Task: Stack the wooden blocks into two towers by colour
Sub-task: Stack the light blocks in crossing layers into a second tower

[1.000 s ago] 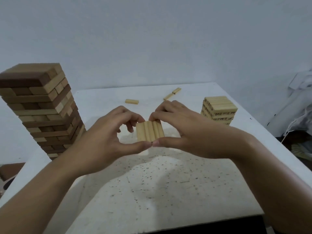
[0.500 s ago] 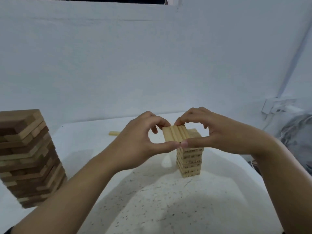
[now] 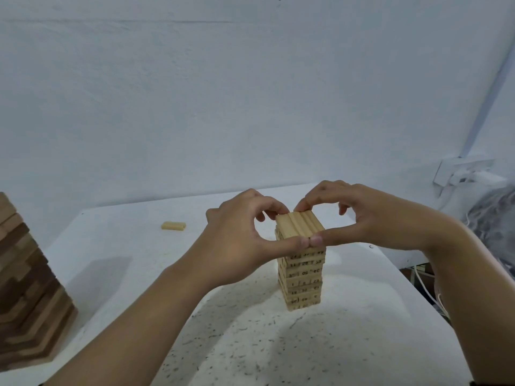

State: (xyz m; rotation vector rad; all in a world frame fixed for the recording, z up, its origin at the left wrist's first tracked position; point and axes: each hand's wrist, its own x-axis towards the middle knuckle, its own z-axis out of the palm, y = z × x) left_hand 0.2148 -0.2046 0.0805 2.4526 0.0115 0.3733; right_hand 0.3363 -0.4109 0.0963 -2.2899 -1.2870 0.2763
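Head view: left hand [image 3: 237, 243], right hand [image 3: 373, 218] grip pale block row [image 3: 299, 225], now moved onto pale tower [image 3: 302, 282]; release pending.

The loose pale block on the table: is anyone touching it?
No, the loose pale block lies alone on the table, apart from the left hand and right hand.

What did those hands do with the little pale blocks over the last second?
The left hand and right hand carried the row of pale blocks rightward to the top of the pale tower. Whether it rests there yet is unclear. Both hands pinch it as before. The brown tower and the loose block have not moved.
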